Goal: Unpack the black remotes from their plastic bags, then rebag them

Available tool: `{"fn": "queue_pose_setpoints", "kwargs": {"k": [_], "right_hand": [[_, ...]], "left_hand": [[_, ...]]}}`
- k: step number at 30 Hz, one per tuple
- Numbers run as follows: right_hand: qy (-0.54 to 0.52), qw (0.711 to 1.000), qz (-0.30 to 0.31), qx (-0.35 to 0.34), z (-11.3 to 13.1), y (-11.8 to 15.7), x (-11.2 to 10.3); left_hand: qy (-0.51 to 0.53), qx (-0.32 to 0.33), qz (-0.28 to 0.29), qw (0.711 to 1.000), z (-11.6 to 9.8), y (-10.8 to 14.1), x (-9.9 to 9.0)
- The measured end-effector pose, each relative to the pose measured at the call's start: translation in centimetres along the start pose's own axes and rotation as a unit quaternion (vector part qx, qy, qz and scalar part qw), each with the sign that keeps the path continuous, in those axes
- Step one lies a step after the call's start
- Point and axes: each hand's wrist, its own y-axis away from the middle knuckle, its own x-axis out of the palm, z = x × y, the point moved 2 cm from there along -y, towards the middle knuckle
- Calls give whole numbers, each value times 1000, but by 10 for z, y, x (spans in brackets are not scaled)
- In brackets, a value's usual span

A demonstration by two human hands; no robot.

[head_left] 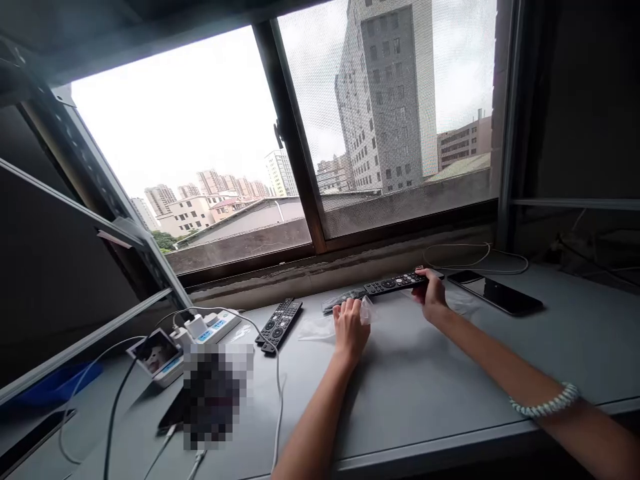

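A black remote control [393,284] is in my right hand [432,295], which grips its right end just above the table. My left hand [351,325] is closed on a crinkled clear plastic bag [369,311], left of the right hand. Just beyond my left fingers lies another remote [344,299], seemingly under clear plastic and partly hidden. Two black remotes lie side by side on the left, a nearer remote [282,327] and a farther remote [273,320]. More clear plastic [316,329] spreads on the table beside my left hand.
A dark phone [495,292] lies right of my right hand, with a thin cable [510,269] behind it. At left are a white power strip [220,325], a photo card [154,353] and a white cable [278,393] crossing the grey table [410,407]. A window rises behind.
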Motion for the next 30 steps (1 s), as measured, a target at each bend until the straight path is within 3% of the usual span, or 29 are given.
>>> {"fn": "queue_pose_setpoints", "kwargs": {"k": [4,9,13,24,30], "right_hand": [[21,999,28,1,0,-6,-3],[65,993,73,-61,3,-7,-5],[104,984,98,-110,3,-4,-4],[177,980,-36,-79,-4,4,-7],[236,967,-20,-93,-4,5,-11]], "left_hand": [[-6,-9,-15,1000,1,0,-1],[10,2,-42,999,-2,3,-2],[16,8,-34,999,-5,5,-1],[21,48,59,997,-12,14,13],[17,66,76,995,-14,15,22]]}}
